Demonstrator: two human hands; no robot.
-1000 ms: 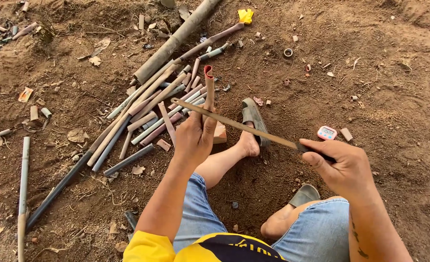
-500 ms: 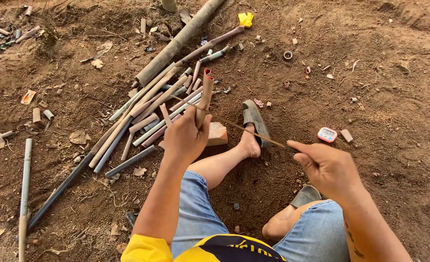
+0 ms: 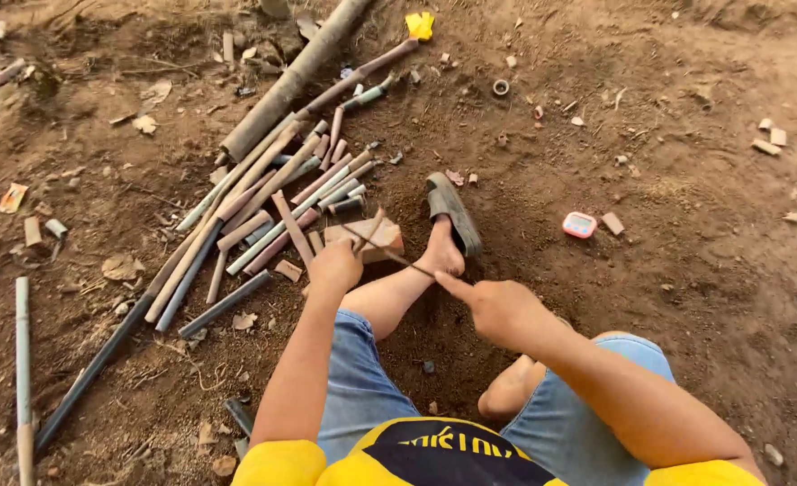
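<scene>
Closest to the camera were the yellow shirt and denim shorts, person sitting right on the dirt ground. Right hand was curled tight around the near end of a thin blade-like stick, forefinger stretched along it. Left hand was closed round a short bamboo piece, held upright over a small wooden block, with the stick crossing it. Bare foot sat just beside the block, a dark sandal behind it. Further out lay a pile of bamboo sticks, and off right a little red-and-white gadget.
</scene>
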